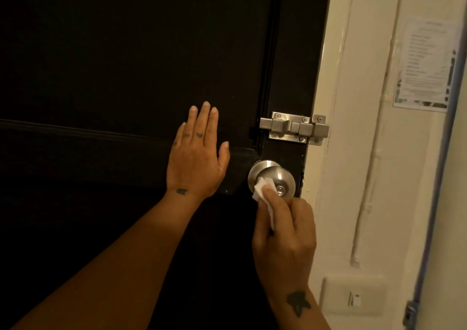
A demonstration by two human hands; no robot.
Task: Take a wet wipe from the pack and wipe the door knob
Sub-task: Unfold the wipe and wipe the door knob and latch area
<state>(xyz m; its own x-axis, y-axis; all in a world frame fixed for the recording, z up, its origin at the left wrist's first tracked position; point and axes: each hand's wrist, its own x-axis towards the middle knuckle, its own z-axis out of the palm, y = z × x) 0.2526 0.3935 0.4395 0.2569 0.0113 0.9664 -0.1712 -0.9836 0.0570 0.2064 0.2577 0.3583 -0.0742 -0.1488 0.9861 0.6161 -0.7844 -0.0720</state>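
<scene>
A round steel door knob (278, 175) sits on the right side of a black door (113, 64). My right hand (284, 238) pinches a folded white wet wipe (261, 186) and presses it against the knob's lower left face. My left hand (195, 152) lies flat on the door just left of the knob, fingers together and pointing up, holding nothing. The wipe pack is not in view.
A steel slide bolt (294, 128) is fixed above the knob, reaching to the cream door frame (328, 102). On the cream wall to the right hang a printed paper notice (427, 64) and, lower down, a wall switch plate (353, 295).
</scene>
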